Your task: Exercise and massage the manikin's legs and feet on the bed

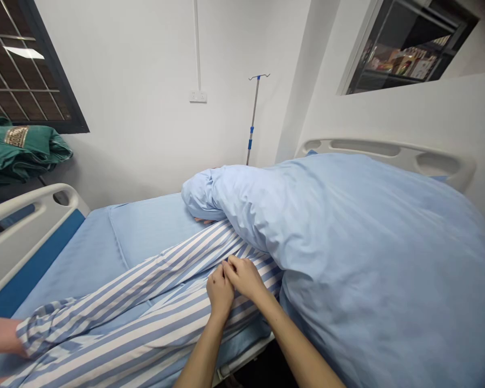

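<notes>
Left hand: my view shows the left hand (220, 288) low in the middle of the frame, resting on the striped cloth, its fingers curled upward against the other hand.
Right hand: the right hand (246, 277) sits just beside it, its fingers overlapping the left fingertips.
Fingers: both sets look bent, not spread. The overlap hides the fingertips, so I cannot tell whether they are pinching the cloth or only pressing on it.
Striped cloth: the blue-and-white striped cloth (137, 280) lies in long folds across the middle of the hospital bed (242, 360), running from the near edge toward the blue quilt (367, 258). Its lower part is cut off by the bottom of my frame.
Co-worker: at the left edge, a co-worker's hand (0, 337) touches the gathered end of the cloth. The frame cuts off most of it, and I cannot make out its grip.
Hidden: the quilt bulges over whatever lies beneath it. Pale fingertips (204, 220) may show under its rolled end, but they are too small to be sure.
Bed: a blue sheet (157, 221) covers the mattress, with a white side rail (24, 226) at the left and a white end panel (388, 159) at the far right.
Room: an IV pole (253, 118) stands against the wall, near a wall socket (198, 96). Green cloth (20, 151) is heaped at the left.
</notes>
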A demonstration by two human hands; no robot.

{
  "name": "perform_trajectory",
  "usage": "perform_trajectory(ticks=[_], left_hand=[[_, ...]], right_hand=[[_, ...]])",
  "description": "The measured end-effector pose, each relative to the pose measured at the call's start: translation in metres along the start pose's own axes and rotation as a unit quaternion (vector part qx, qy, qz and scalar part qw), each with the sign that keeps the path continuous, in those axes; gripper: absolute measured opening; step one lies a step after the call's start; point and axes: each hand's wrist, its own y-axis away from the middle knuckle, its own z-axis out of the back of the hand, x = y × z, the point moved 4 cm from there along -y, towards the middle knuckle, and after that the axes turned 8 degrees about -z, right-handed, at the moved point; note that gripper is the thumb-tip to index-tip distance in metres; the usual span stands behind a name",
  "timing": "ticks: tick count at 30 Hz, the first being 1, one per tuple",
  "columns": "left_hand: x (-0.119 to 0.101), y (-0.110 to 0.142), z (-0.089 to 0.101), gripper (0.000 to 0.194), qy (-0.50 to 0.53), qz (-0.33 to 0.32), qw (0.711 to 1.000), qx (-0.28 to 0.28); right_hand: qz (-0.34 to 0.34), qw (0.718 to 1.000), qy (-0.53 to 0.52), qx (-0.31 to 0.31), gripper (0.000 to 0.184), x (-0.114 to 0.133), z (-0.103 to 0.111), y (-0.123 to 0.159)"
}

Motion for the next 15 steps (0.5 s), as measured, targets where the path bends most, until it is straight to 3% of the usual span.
perform_trajectory(ticks=[7, 11, 15], left_hand=[[-0.006, 0.002, -0.001, 0.031, -0.053, 0.006, 0.998, 0.013], [-0.016, -0.005, -0.002, 0.032, -0.038, -0.017, 0.999, 0.008], [-0.028, -0.012, -0.012, 0.033, 0.014, -0.026, 0.999, -0.019]], right_hand=[[-0.016, 0.995, -0.037, -0.091, 0.036, -0.027, -0.005, 0.005], [-0.015, 0.991, -0.095, -0.093, 0.037, -0.029, -0.003, 0.005], [-0.031, 0.977, -0.159, -0.135, 0.037, -0.034, 0.005, 0.002]])
